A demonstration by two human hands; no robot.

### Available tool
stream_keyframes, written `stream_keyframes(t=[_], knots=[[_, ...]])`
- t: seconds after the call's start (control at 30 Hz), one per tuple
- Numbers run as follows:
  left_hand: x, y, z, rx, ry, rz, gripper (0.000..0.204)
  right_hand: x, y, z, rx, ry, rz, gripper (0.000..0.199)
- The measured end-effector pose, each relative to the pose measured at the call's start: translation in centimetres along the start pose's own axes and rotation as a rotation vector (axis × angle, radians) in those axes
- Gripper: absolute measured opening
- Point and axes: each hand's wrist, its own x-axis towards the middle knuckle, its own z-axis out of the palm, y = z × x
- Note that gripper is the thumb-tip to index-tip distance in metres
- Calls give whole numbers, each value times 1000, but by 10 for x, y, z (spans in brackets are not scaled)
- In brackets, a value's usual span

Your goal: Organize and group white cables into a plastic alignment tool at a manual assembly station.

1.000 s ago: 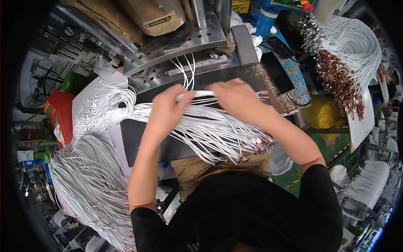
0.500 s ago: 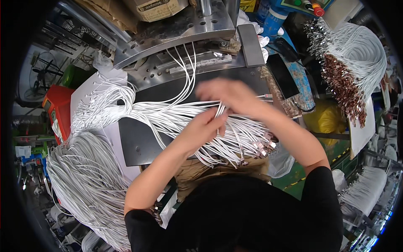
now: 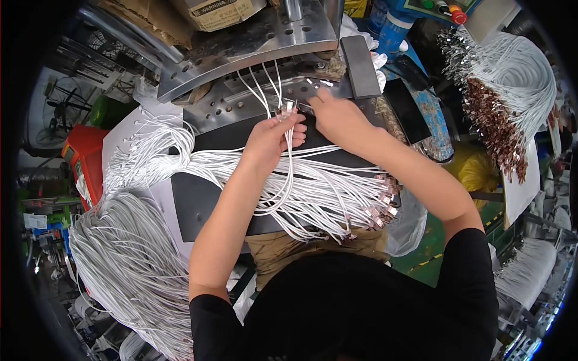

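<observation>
By the far press (image 3: 253, 57), left hand (image 3: 272, 137) pinches cable ends (image 3: 287, 109), seemingly aligning them; right hand (image 3: 341, 122) half-curled, hold unclear; next needs steadiness.

Decent bright light, heavy fisheye warp
Your right hand (image 3: 341, 123) looks slightly smeared, the steel plate (image 3: 241, 50) glints, corners go black.

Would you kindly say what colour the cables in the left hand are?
The cables are white, seen best in the head view.
</observation>
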Motion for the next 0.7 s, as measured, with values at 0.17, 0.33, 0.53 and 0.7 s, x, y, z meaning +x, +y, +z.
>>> stream_keyframes(t=[0.17,0.33,0.53,0.7], knots=[[-11,-3,13,238,-31,-40,23,0,19,-31,942,-326,474,30],[-11,-7,26,395,-67,-78,19,-9,17,-20,1346,-213,732,32],[-8,-2,25,469,-105,-112,21,-13,5,4,1041,-46,592,32],[-12,4,31,313,-13,-114,24,-14,2,0,1007,-77,636,31]])
